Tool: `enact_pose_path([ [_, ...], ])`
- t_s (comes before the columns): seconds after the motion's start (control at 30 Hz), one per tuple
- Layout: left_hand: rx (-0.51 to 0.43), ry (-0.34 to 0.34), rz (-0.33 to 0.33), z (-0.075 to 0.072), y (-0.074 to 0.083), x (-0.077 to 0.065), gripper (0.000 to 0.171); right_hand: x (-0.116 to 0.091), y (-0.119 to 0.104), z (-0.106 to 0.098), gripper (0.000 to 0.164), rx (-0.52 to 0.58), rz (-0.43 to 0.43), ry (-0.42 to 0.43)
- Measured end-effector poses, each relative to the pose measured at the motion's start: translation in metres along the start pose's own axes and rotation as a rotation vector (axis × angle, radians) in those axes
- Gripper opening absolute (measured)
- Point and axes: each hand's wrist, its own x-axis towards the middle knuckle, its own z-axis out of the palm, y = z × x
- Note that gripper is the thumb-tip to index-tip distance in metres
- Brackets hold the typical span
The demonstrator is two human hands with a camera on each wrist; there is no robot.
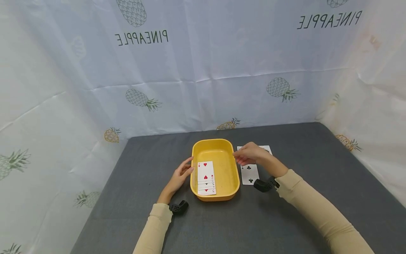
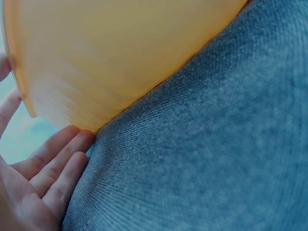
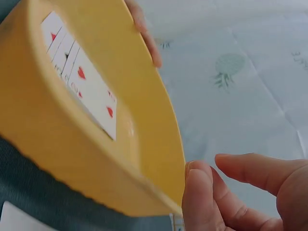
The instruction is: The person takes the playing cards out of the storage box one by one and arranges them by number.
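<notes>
A yellow plastic tray point(image 1: 226, 173) holds a few overlapping playing cards along its left side, with a two of hearts point(image 1: 205, 171) on top. My left hand point(image 1: 179, 177) rests against the tray's left wall, fingers mostly straight; the left wrist view shows fingertips low against that wall, by the cloth. Over at the right rim is my right hand point(image 1: 250, 154), thumb and forefinger a little apart with nothing between them in the right wrist view. Partly beneath that hand lies a clubs card point(image 1: 250, 178), and another card point(image 1: 266, 148) shows behind it, mostly hidden.
A dark grey cloth point(image 1: 152, 169) covers the table. White fabric point(image 1: 203, 98) printed with pineapples hangs at the back and both sides. Each wrist wears a black camera, one at the left sleeve point(image 1: 179, 207), one at the right point(image 1: 263, 185).
</notes>
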Motion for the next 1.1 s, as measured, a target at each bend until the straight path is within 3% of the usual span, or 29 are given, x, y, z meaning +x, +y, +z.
enact_pose_path([
  [0.13, -0.001, -0.018, -0.010, -0.001, 0.004, -0.002, 0.054, 0.005, -0.010, 0.015, 0.034, 0.001, -0.011, -0.013],
  [0.37, 0.021, -0.033, -0.005, -0.001, 0.029, -0.015, 0.054, 0.021, -0.019, 0.041, 0.036, 0.045, 0.017, -0.010],
  [0.8, -0.014, -0.030, -0.025, -0.002, 0.030, -0.014, 0.054, 0.053, -0.026, 0.071, 0.025, 0.070, 0.090, 0.081],
  [1.1, -0.001, -0.032, -0.017, -0.002, 0.033, -0.015, 0.054, 0.063, -0.024, 0.085, 0.019, 0.008, 0.136, 0.165],
])
